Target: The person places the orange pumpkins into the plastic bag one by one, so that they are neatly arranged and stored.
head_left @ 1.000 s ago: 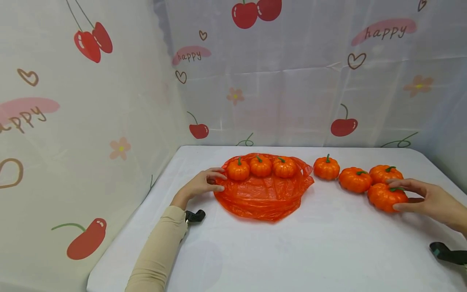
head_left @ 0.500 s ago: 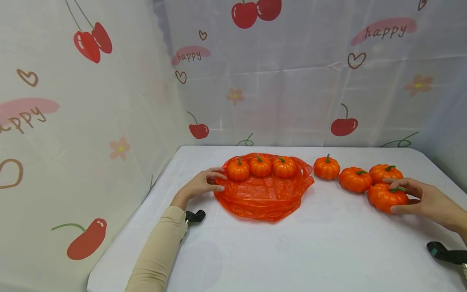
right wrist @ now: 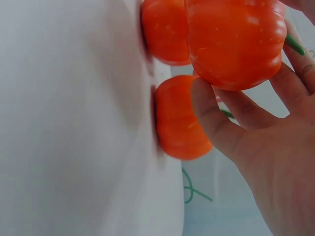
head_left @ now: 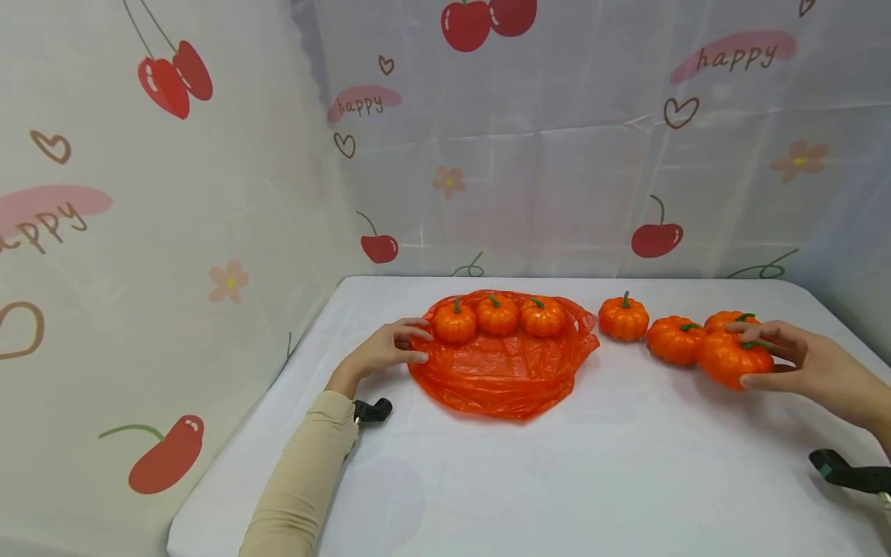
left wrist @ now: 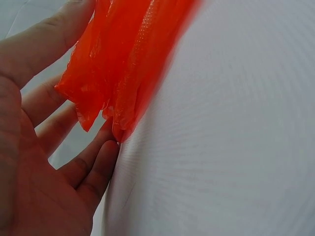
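Observation:
In the head view an orange toy pumpkin point(head_left: 727, 360) with a green stem is gripped by my right hand point(head_left: 817, 371), thumb near me and fingers over its top. The right wrist view shows this held pumpkin point(right wrist: 234, 42) raised off the cloth, with my right hand point(right wrist: 270, 132) around its side. A crumpled orange plastic bag point(head_left: 501, 379) lies at the centre left. My left hand point(head_left: 379, 354) rests at the bag's left edge. Close up, its relaxed fingers touch the bag point(left wrist: 118, 64), the thumb apart from them. Three pumpkins point(head_left: 497, 316) sit in a row on the bag.
Right of the bag stand a pumpkin point(head_left: 623, 318), another pumpkin point(head_left: 671, 340) and a partly hidden pumpkin point(head_left: 724, 319). They sit on a white table point(head_left: 529, 480). A curtain point(head_left: 557, 193) with cherry prints rises behind.
My right hand has lifted the front pumpkin slightly, moving it up and a little left towards the other pumpkins. The left hand and the bag have stayed in place.

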Demonstrator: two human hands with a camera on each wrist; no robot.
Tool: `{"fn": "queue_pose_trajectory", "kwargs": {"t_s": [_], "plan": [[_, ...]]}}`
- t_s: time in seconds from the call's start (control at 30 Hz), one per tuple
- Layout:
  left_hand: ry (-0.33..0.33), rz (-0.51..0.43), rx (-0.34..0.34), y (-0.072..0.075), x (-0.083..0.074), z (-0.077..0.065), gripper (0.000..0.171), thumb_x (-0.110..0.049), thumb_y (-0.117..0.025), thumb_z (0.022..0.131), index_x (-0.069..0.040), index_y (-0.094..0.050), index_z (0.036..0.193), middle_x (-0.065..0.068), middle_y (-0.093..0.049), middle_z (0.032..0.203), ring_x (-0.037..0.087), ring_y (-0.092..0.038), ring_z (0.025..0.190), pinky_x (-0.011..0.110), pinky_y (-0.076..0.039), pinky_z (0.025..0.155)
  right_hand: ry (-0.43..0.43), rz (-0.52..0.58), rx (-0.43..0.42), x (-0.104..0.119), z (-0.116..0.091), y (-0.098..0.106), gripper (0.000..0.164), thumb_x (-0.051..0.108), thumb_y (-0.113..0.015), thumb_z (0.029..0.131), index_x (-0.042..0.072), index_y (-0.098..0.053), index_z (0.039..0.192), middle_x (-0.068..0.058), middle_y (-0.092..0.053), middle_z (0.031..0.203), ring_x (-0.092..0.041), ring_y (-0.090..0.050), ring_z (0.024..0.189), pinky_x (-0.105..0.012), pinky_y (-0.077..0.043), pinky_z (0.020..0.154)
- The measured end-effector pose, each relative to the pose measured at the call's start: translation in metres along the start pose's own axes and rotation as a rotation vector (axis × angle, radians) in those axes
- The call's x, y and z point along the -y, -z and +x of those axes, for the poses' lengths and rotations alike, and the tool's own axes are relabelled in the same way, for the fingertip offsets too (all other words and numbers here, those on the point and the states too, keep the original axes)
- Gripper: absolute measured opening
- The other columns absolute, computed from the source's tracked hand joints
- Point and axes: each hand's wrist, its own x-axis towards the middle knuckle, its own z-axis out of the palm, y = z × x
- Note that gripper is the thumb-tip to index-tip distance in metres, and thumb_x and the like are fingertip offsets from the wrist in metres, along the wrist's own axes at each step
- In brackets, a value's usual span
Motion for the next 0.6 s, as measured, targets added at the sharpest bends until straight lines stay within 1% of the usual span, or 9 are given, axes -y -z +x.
{"fn": "queue_pose_trajectory", "kwargs": {"t_s": [0.03, 0.07, 0.1, 0.13, 0.17, 0.23, 0.3, 0.47, 0.6], "plan": [[0.001, -0.002, 0.0, 0.0, 0.0, 0.0, 0.04, -0.031, -0.082, 0.089, -0.019, -0.074, 0.126, -0.001, -0.048, 0.157, 0.029, -0.048, 0.14, 0.044, -0.052, 0.107, 0.007, 0.009, 0.002, 0.003, 0.001, 0.0, 0.061, 0.027, -0.084, 0.087, 0.009, -0.048, 0.133, 0.005, -0.043, 0.137, -0.029, -0.046, 0.127, -0.01, -0.052, 0.073], [0.001, -0.001, 0.001, 0.0, -0.001, 0.0, 0.04, -0.031, -0.082, 0.089, -0.019, -0.074, 0.126, -0.001, -0.047, 0.157, 0.029, -0.048, 0.139, 0.045, -0.052, 0.108, 0.016, 0.015, -0.001, 0.005, 0.001, 0.0, 0.06, 0.027, -0.084, 0.087, 0.009, -0.049, 0.133, 0.015, -0.042, 0.133, -0.028, -0.046, 0.127, -0.01, -0.052, 0.073], [0.003, -0.002, 0.002, 0.0, -0.001, 0.0, 0.04, -0.031, -0.082, 0.089, -0.019, -0.074, 0.126, -0.001, -0.047, 0.157, 0.029, -0.049, 0.139, 0.045, -0.051, 0.108, 0.022, 0.019, -0.003, 0.008, 0.002, 0.0, 0.059, 0.027, -0.084, 0.087, 0.011, -0.049, 0.132, 0.023, -0.04, 0.13, -0.015, -0.048, 0.124, -0.01, -0.052, 0.074], [0.003, -0.002, 0.002, 0.0, 0.0, 0.0, 0.04, -0.031, -0.082, 0.088, -0.019, -0.074, 0.126, -0.001, -0.047, 0.157, 0.029, -0.049, 0.139, 0.046, -0.051, 0.108, 0.033, 0.02, -0.007, 0.011, 0.003, 0.0, 0.058, 0.027, -0.084, 0.087, 0.012, -0.05, 0.131, 0.029, -0.038, 0.127, -0.006, -0.048, 0.118, -0.011, -0.052, 0.074], [0.004, -0.001, 0.003, 0.0, 0.0, 0.0, 0.04, -0.031, -0.082, 0.088, -0.019, -0.074, 0.126, -0.001, -0.047, 0.157, 0.029, -0.049, 0.138, 0.046, -0.051, 0.109, 0.049, 0.029, -0.008, 0.014, 0.004, 0.0, 0.056, 0.025, -0.084, 0.087, 0.011, -0.051, 0.131, 0.033, -0.038, 0.127, -0.002, -0.048, 0.117, -0.011, -0.052, 0.074], [0.002, 0.0, 0.003, 0.0, 0.0, 0.001, 0.04, -0.03, -0.082, 0.088, -0.019, -0.074, 0.126, 0.0, -0.047, 0.157, 0.029, -0.05, 0.138, 0.046, -0.051, 0.109, 0.086, 0.046, -0.008, 0.021, 0.005, 0.0, 0.054, 0.022, -0.084, 0.087, 0.01, -0.053, 0.129, 0.036, -0.041, 0.127, 0.002, -0.05, 0.117, -0.011, -0.053, 0.075], [-0.001, 0.001, 0.004, 0.0, 0.001, 0.001, 0.04, -0.03, -0.082, 0.089, -0.019, -0.074, 0.126, 0.0, -0.047, 0.157, 0.029, -0.05, 0.139, 0.045, -0.051, 0.108, 0.11, 0.057, -0.01, 0.028, 0.007, 0.0, 0.052, 0.021, -0.084, 0.088, 0.009, -0.054, 0.129, 0.038, -0.044, 0.129, 0.019, -0.043, 0.106, -0.011, -0.053, 0.076], [-0.005, 0.0, 0.003, 0.0, 0.004, 0.002, 0.04, -0.032, -0.081, 0.089, -0.02, -0.074, 0.127, -0.001, -0.047, 0.157, 0.028, -0.051, 0.137, 0.042, -0.052, 0.107, 0.15, 0.097, 0.008, 0.048, 0.014, -0.003, 0.049, 0.016, -0.084, 0.087, 0.008, -0.056, 0.127, 0.036, -0.049, 0.133, 0.02, -0.046, 0.111, -0.013, -0.055, 0.08], [-0.008, -0.001, 0.006, 0.0, 0.003, 0.002, 0.041, -0.032, -0.082, 0.088, -0.019, -0.074, 0.126, -0.001, -0.047, 0.157, 0.028, -0.051, 0.137, 0.045, -0.051, 0.108, 0.171, 0.102, 0.029, 0.062, 0.023, -0.008, 0.048, 0.019, -0.085, 0.086, 0.011, -0.058, 0.125, 0.03, -0.053, 0.136, 0.018, -0.047, 0.114, -0.012, -0.054, 0.083]]}}
